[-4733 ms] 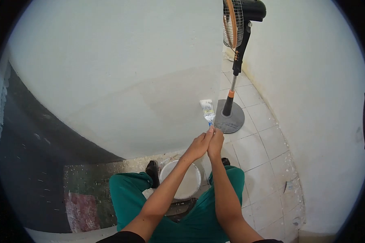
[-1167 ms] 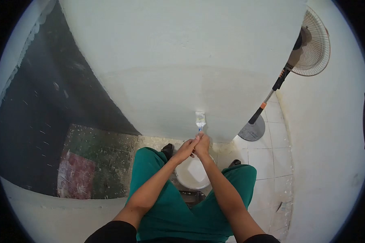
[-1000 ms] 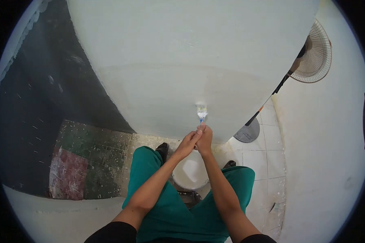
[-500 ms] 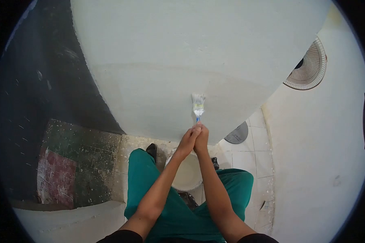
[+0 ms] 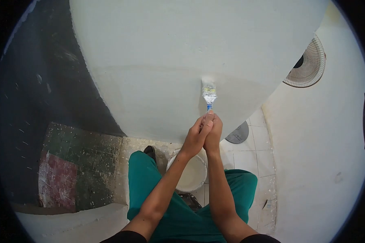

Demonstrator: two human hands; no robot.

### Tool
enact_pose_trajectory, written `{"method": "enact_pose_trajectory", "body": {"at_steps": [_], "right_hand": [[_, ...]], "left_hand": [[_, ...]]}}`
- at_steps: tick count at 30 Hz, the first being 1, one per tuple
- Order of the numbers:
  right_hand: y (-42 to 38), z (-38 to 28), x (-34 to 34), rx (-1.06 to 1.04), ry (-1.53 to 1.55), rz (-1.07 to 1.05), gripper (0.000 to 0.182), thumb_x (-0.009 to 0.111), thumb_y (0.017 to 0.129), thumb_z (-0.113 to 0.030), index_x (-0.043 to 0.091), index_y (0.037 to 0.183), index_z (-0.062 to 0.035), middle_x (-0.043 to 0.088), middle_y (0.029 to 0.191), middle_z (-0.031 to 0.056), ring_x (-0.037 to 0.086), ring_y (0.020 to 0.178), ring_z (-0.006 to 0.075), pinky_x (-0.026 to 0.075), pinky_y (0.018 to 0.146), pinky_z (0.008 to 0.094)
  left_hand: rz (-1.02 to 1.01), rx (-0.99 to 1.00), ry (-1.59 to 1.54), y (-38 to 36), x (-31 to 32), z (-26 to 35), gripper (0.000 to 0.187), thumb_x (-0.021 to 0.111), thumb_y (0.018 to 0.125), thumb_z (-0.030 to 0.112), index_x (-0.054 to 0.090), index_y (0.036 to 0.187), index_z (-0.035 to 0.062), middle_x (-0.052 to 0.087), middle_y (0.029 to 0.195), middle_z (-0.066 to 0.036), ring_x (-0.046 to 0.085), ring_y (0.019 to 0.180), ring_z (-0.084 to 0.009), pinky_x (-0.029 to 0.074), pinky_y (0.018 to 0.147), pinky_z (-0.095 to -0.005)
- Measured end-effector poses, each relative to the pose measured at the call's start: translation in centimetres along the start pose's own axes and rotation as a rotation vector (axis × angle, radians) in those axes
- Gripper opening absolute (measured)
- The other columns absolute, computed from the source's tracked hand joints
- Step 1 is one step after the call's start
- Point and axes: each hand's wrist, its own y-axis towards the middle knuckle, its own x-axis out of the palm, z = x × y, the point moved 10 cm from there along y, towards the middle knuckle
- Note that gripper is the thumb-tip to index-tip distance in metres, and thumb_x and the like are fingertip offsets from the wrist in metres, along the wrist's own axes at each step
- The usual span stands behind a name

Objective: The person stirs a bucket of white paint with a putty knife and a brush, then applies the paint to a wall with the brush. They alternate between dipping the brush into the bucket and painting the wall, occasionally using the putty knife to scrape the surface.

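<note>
A paintbrush (image 5: 209, 94) with a blue-marked handle points away from me, its white-coated bristles against the pale wall (image 5: 158, 89). Both hands are closed together round its handle: my left hand (image 5: 196, 135) from the left side, my right hand (image 5: 214, 131) from the right. Most of the handle is hidden in the fingers. Below my forearms, between my legs, stands a round bucket (image 5: 206, 172) of whitish liquid, partly covered by my left arm.
A dark wall (image 5: 36, 77) rises on the left above speckled green and red floor tiles (image 5: 89, 170). To the right are a fan (image 5: 310, 67), a grey round base (image 5: 238, 133) on white tiles, and a white side wall (image 5: 320, 162).
Both hands have moved the brush up and slightly right along the wall. The bucket shows a little more between my arms.
</note>
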Motion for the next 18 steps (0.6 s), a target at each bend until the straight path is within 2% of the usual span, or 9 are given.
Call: {"method": "enact_pose_trajectory", "body": {"at_steps": [1, 4, 8, 10, 11, 13, 14, 16, 18], "right_hand": [[-0.1, -0.9, -0.2, 0.015, -0.011, 0.008, 0.04, 0.046, 0.102, -0.033, 0.052, 0.076, -0.0037, 0.047, 0.065, -0.0034, 0.041, 0.057, 0.0059, 0.036, 0.05, 0.0245], [-1.1, -1.5, -0.5, 0.062, -0.007, 0.01, 0.04, 0.046, 0.103, -0.033, 0.052, 0.076, -0.004, 0.046, 0.065, -0.0038, 0.041, 0.057, 0.0055, 0.035, 0.05, 0.0234], [-0.9, 1.0, -0.9, 0.123, 0.007, 0.022, 0.039, 0.046, 0.103, -0.032, 0.052, 0.077, -0.0037, 0.047, 0.065, -0.0037, 0.043, 0.057, 0.0058, 0.036, 0.05, 0.0239], [-0.5, 2.9, -1.0, 0.058, -0.04, 0.007, 0.04, 0.047, 0.101, -0.032, 0.054, 0.076, -0.0018, 0.05, 0.064, 0.0001, 0.047, 0.058, 0.0103, 0.039, 0.052, 0.0289], [-0.1, 4.2, -0.7, 0.026, -0.062, -0.002, 0.04, 0.047, 0.1, -0.032, 0.054, 0.076, -0.0008, 0.052, 0.063, 0.0019, 0.049, 0.058, 0.0125, 0.041, 0.053, 0.0314], [-0.9, 12.2, -1.9, 0.074, -0.219, 0.045, 0.04, 0.05, 0.098, -0.03, 0.055, 0.074, 0.0009, 0.054, 0.063, 0.0046, 0.051, 0.059, 0.0148, 0.042, 0.054, 0.034], [-1.5, 15.0, -2.6, 0.093, -0.298, 0.065, 0.04, 0.051, 0.097, -0.029, 0.056, 0.072, 0.0017, 0.055, 0.063, 0.0059, 0.052, 0.059, 0.0159, 0.043, 0.054, 0.0354], [-3.3, 17.6, -3.2, 0.199, -0.252, 0.074, 0.04, 0.052, 0.096, -0.027, 0.056, 0.07, 0.0027, 0.056, 0.063, 0.0085, 0.053, 0.06, 0.0179, 0.042, 0.054, 0.0378], [-3.6, 18.2, -3.4, 0.268, -0.234, 0.063, 0.04, 0.052, 0.096, -0.027, 0.056, 0.069, 0.003, 0.057, 0.062, 0.0097, 0.053, 0.06, 0.0186, 0.042, 0.054, 0.0388]], "left_hand": [[-0.017, 0.018, -0.02, -0.1, 0.5, 1.1, 0.053, 0.05, 0.1, 0.039, 0.05, 0.132, -0.002, 0.058, 0.117, -0.009, 0.052, 0.112, -0.0147, 0.04, 0.099, -0.0283], [-0.031, 0.03, 0.061, -0.9, 0.9, 1.5, 0.054, 0.05, 0.099, 0.039, 0.049, 0.134, -0.0024, 0.059, 0.12, -0.01, 0.053, 0.113, -0.0154, 0.04, 0.099, -0.029], [0.079, 0.051, 0.09, -0.6, 0.3, -0.7, 0.061, 0.052, 0.097, 0.045, 0.05, 0.133, -0.0037, 0.064, 0.113, -0.02, 0.061, 0.107, -0.0227, 0.046, 0.094, -0.0317], [0.099, 0.027, 0.154, 0.1, -0.8, -2.1, 0.062, 0.05, 0.097, 0.048, 0.052, 0.13, -0.0046, 0.064, 0.113, -0.022, 0.062, 0.109, -0.0265, 0.046, 0.095, -0.0332], [0.077, -0.05, 0.191, 0.6, -1.8, -4.8, 0.063, 0.049, 0.097, 0.05, 0.054, 0.128, -0.0049, 0.064, 0.113, -0.023, 0.062, 0.11, -0.0283, 0.046, 0.095, -0.0341], [0.033, -0.186, 0.263, 1.5, -4.3, -10.5, 0.065, 0.047, 0.096, 0.053, 0.058, 0.122, -0.0056, 0.065, 0.114, -0.026, 0.061, 0.112, -0.0318, 0.045, 0.096, -0.0358], [0.023, -0.244, 0.291, 1.0, -4.7, -11.5, 0.066, 0.046, 0.095, 0.054, 0.06, 0.12, -0.0056, 0.065, 0.114, -0.026, 0.061, 0.112, -0.0325, 0.045, 0.096, -0.0363], [0.008, -0.364, 0.339, -0.5, -5.0, -13.4, 0.068, 0.046, 0.095, 0.057, 0.063, 0.116, -0.0058, 0.065, 0.114, -0.027, 0.061, 0.113, -0.0338, 0.045, 0.096, -0.0373], [0.015, -0.359, 0.38, -0.8, -4.7, -12.4, 0.069, 0.046, 0.094, 0.058, 0.064, 0.114, -0.0052, 0.066, 0.112, -0.027, 0.063, 0.111, -0.0341, 0.046, 0.094, -0.0373]]}}
